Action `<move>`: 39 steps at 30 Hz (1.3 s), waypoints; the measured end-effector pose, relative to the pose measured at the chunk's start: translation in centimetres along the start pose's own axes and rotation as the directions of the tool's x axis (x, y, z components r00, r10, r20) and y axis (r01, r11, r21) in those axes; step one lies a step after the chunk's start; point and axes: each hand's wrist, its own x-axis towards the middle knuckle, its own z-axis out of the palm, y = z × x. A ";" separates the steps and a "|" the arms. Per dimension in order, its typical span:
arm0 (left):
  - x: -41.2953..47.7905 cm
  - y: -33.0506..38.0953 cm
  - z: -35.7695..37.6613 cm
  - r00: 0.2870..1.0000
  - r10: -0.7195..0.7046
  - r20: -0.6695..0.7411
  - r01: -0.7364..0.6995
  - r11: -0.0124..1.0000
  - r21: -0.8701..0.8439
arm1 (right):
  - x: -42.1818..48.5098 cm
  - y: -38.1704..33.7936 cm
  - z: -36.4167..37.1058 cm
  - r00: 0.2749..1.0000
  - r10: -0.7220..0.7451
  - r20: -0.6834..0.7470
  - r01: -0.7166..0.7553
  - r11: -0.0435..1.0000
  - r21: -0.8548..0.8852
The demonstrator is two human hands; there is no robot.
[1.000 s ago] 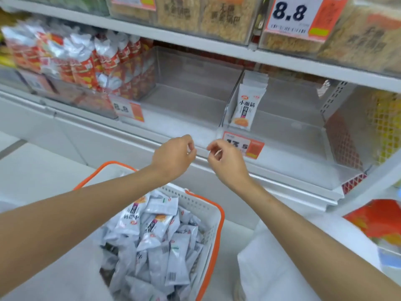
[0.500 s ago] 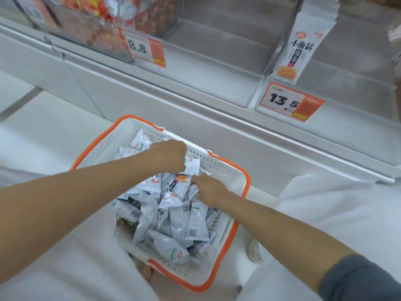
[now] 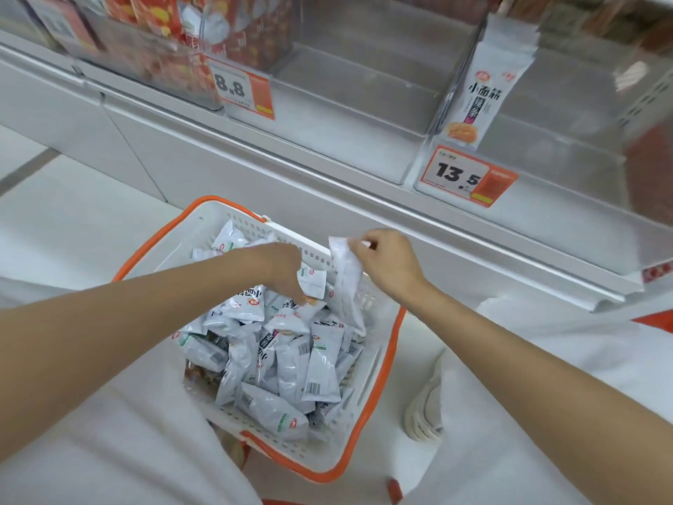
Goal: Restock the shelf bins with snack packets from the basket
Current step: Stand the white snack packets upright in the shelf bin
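Pinching a packet [image 3: 346, 286] by its top edge between thumb and fingertips, the right hand [image 3: 391, 266] is holding it over the far right side of the basket [image 3: 386, 359]. The packet is hanging long side down, its lower end reaching the pile [image 3: 291, 359] of white packets filling the basket. The left hand [image 3: 280, 271] is reaching down into the basket just beside it, fingers curled on a second packet [image 3: 314, 282] at the top of the pile. The basket, white with an orange rim, is sitting on the floor between the person's knees, below the shelf. On the shelf, the middle bin [image 3: 364, 85] is showing bare clear walls. The right bin [image 3: 546, 140] is holding a few upright packets [image 3: 484, 92] against its left wall, above a 13.5 tag [image 3: 466, 176]. The left bin [image 3: 164, 41] is holding red packets, next to an 8.8 tag [image 3: 240, 87]. A white shoe [image 3: 424, 406] is showing right of the basket.
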 end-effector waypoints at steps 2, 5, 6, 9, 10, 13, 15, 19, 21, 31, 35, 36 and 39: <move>-0.8 1.3 0.7 0.993 0.116 0.009 -0.109 0.955 -0.276 | -0.6 -0.8 -1.9 0.970 0.244 0.001 -0.227 0.898 0.377; -0.9 3.5 1.9 0.976 0.167 -0.143 -0.218 0.807 -0.549 | -1.5 -1.9 -3.4 0.881 0.413 0.228 -0.444 0.562 0.698; -0.6 4.0 2.3 0.970 0.137 -0.200 -0.231 0.771 -0.593 | -1.7 -2.2 -3.7 0.872 0.405 0.275 -0.469 0.527 0.709; 0.3 4.6 2.1 0.978 0.049 -0.204 -0.187 0.647 -0.740 | -1.6 -2.0 -4.4 0.894 0.368 0.256 -0.432 0.555 0.711; 0.3 4.6 1.8 0.987 0.054 -0.154 -0.157 0.578 -0.801 | -1.4 -1.8 -4.6 0.908 0.363 0.210 -0.398 0.585 0.707; 0.0 4.6 0.8 0.983 0.177 -0.042 -0.108 0.380 -0.919 | -1.3 -1.1 -4.8 0.963 0.260 0.066 -0.245 0.752 0.612; -0.2 4.8 0.6 0.967 0.256 0.020 -0.060 0.302 -0.952 | -1.6 -1.1 -4.8 0.986 0.167 0.017 -0.149 0.825 0.545; 0.3 5.1 0.9 0.948 0.315 0.052 -0.008 0.184 -0.983 | -1.9 -1.0 -5.2 0.996 -0.011 -0.092 0.053 0.881 0.470; -0.1 5.5 0.6 0.931 0.363 0.035 -0.052 0.226 -0.973 | -1.8 -0.8 -5.3 0.986 -0.057 -0.157 0.114 0.917 0.382; -1.6 6.7 -0.2 0.894 0.410 -0.179 -0.388 0.511 -0.767 | -0.1 -0.1 -7.7 0.890 -0.229 -0.393 0.266 0.963 0.039; -1.0 6.4 -0.1 0.897 0.393 -0.204 -0.397 0.508 -0.764 | 0.1 -0.3 -8.1 0.913 -0.218 -0.345 0.245 0.969 0.035; -0.7 6.3 0.1 0.901 0.378 -0.212 -0.392 0.501 -0.771 | 0.1 -0.4 -8.1 0.941 -0.148 -0.303 0.190 0.975 0.113; -0.3 6.3 -0.4 0.898 0.289 -0.332 -0.432 0.433 -0.791 | -0.2 -1.3 -9.0 0.988 0.114 -0.106 -0.061 0.909 0.412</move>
